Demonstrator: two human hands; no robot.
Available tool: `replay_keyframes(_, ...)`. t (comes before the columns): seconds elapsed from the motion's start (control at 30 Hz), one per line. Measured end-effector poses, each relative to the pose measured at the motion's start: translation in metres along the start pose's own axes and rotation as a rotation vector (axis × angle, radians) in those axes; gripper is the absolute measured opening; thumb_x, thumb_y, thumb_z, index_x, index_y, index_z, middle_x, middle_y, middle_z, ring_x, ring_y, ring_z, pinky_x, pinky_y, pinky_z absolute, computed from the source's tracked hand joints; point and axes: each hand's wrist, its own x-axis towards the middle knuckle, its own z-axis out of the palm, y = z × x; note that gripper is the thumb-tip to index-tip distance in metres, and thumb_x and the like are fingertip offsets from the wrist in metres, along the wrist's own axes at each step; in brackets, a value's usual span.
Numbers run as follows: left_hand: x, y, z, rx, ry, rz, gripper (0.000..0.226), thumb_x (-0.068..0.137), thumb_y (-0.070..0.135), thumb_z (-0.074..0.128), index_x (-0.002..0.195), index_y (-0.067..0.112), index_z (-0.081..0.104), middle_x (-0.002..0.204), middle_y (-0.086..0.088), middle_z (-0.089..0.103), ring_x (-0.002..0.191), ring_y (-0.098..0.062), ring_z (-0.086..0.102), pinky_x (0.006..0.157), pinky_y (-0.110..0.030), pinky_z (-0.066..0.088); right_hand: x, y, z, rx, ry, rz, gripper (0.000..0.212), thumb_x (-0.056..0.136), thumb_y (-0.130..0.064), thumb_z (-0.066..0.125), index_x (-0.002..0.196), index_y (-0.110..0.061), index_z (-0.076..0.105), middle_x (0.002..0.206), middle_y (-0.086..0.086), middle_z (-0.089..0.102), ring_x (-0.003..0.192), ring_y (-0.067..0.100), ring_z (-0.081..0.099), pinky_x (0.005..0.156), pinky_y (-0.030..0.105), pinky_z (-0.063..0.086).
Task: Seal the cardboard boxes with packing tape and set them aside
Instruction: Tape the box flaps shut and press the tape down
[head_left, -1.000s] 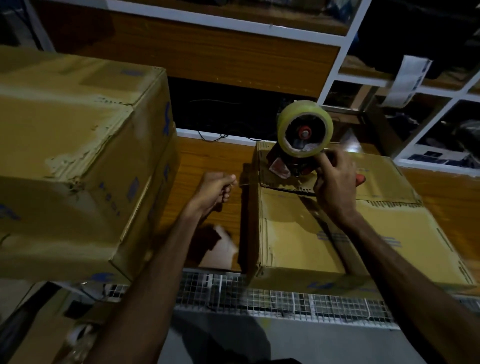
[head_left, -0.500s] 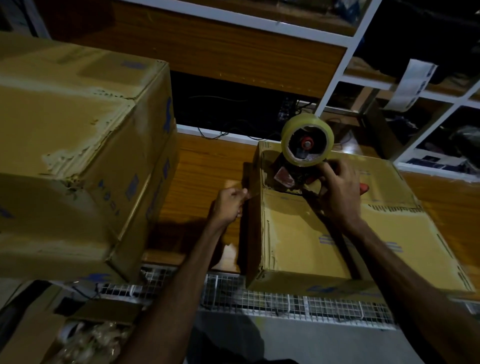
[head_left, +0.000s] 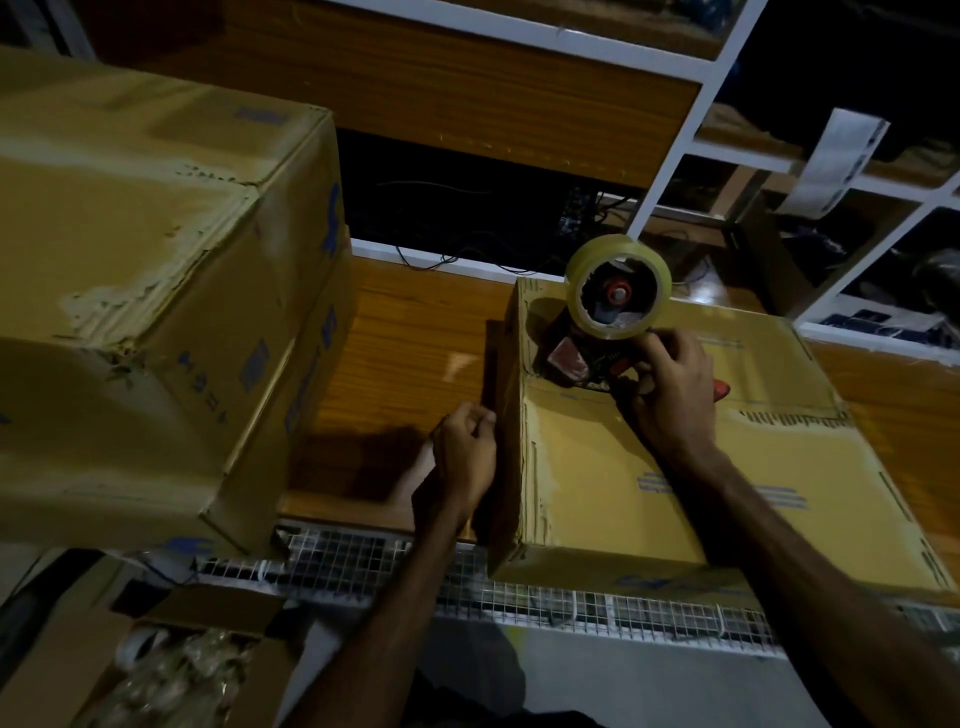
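Note:
A flat cardboard box (head_left: 613, 493) lies on the wooden table in front of me, its top flaps closed with a seam running left to right. A tape dispenser (head_left: 608, 332) with a roll of clear tape and a red handle stands on the seam near the box's left end. My right hand (head_left: 670, 395) grips the dispenser's handle. My left hand (head_left: 465, 452) has its fingers curled against the box's left side wall, pinching what looks like the tape end there. A stack of larger taped boxes (head_left: 156, 291) sits on the left.
The wooden table (head_left: 410, 364) has bare surface between the stack and the flat box. A white wire-mesh edge (head_left: 519, 597) runs along the table front. An open carton with plastic wrap (head_left: 171, 675) sits below left. Shelving (head_left: 675, 171) stands behind.
My left hand has moved right, from the bare table to the box's left side wall. The dispenser has stayed at the box's left end in my right hand.

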Motion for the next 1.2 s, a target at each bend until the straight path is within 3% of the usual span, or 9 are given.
replay_keyframes(0.13,-0.025,0.028,-0.002,-0.124,-0.04,0.124,0.044,0.102,0.05,0.052,0.128,0.02,0.071,0.118,0.003,0.073,0.108,-0.014,0.068,0.083,-0.028,0.052,0.0,0.004,0.001,0.012,-0.008,-0.007,0.047,0.078,-0.008,0.081,0.123,-0.012,0.068,0.118,0.016,0.06,0.109,0.036,0.053,0.087,0.049,0.044)
replay_keyframes(0.23,-0.032,0.051,-0.001,-0.166,-0.173,0.082,0.068,0.104,0.042,0.06,0.163,0.018,0.034,0.16,0.004,0.041,0.143,-0.01,0.041,0.114,-0.028,0.038,0.001,0.006,0.002,0.027,-0.007,-0.015,0.047,0.079,-0.008,0.081,0.124,-0.013,0.068,0.118,0.015,0.06,0.109,0.037,0.054,0.088,0.049,0.044)
replay_keyframes(0.4,-0.012,0.073,0.0,0.08,-0.232,0.166,0.073,0.102,0.031,0.057,0.166,0.018,0.024,0.172,-0.002,0.026,0.157,-0.023,0.026,0.128,-0.045,0.027,0.0,0.012,0.003,0.03,-0.029,-0.019,0.052,0.081,-0.012,0.085,0.128,-0.014,0.064,0.122,0.015,0.06,0.111,0.036,0.053,0.09,0.047,0.043)
replay_keyframes(0.53,-0.021,0.077,0.006,0.266,-0.158,0.252,0.056,0.11,0.023,0.044,0.164,0.021,0.031,0.165,-0.005,0.041,0.142,-0.028,0.047,0.106,-0.028,0.038,-0.002,0.013,0.003,0.038,-0.016,-0.051,0.056,0.081,-0.015,0.086,0.131,-0.014,0.061,0.124,0.015,0.06,0.111,0.036,0.054,0.089,0.048,0.044)
replay_keyframes(0.73,-0.024,0.085,0.006,0.49,-0.058,0.218,0.047,0.113,0.029,0.035,0.159,0.027,0.041,0.119,-0.008,0.062,0.085,-0.017,0.055,0.066,-0.037,0.042,-0.002,0.023,-0.002,0.099,-0.018,-0.156,0.058,0.082,-0.014,0.082,0.136,-0.014,0.061,0.126,0.016,0.062,0.111,0.039,0.056,0.086,0.049,0.045)
replay_keyframes(0.9,-0.026,0.089,0.009,0.544,-0.017,0.228,0.049,0.109,0.014,0.043,0.157,0.018,0.046,0.126,-0.02,0.07,0.081,-0.031,0.067,0.065,-0.048,0.055,-0.001,0.036,-0.003,0.156,-0.057,-0.231,0.064,0.081,-0.003,0.076,0.142,-0.017,0.06,0.129,0.014,0.062,0.112,0.039,0.057,0.086,0.048,0.047)
replay_keyframes(1.0,-0.029,0.09,0.01,0.577,-0.006,0.241,0.049,0.11,0.013,0.041,0.159,0.021,0.043,0.128,-0.017,0.071,0.062,-0.018,0.06,0.048,-0.03,0.043,0.001,0.042,-0.006,0.186,-0.078,-0.255,0.063,0.087,-0.007,0.076,0.146,-0.019,0.057,0.127,0.012,0.062,0.111,0.038,0.057,0.086,0.049,0.046)
replay_keyframes(1.13,-0.037,0.097,0.012,0.585,0.021,0.24,0.047,0.111,0.013,0.041,0.157,0.021,0.046,0.132,-0.016,0.07,0.083,-0.023,0.07,0.055,-0.027,0.052,0.003,0.046,-0.012,0.205,-0.093,-0.294,0.067,0.086,-0.005,0.074,0.147,-0.023,0.054,0.126,0.011,0.06,0.109,0.036,0.056,0.089,0.051,0.047)
replay_keyframes(1.2,-0.041,0.102,0.015,0.59,0.036,0.214,0.045,0.111,0.011,0.04,0.155,0.017,0.049,0.136,-0.015,0.068,0.096,-0.025,0.071,0.067,-0.015,0.052,0.005,0.059,-0.017,0.194,-0.093,-0.297,0.07,0.082,-0.001,0.07,0.145,-0.024,0.054,0.123,0.01,0.061,0.108,0.036,0.056,0.087,0.049,0.046)
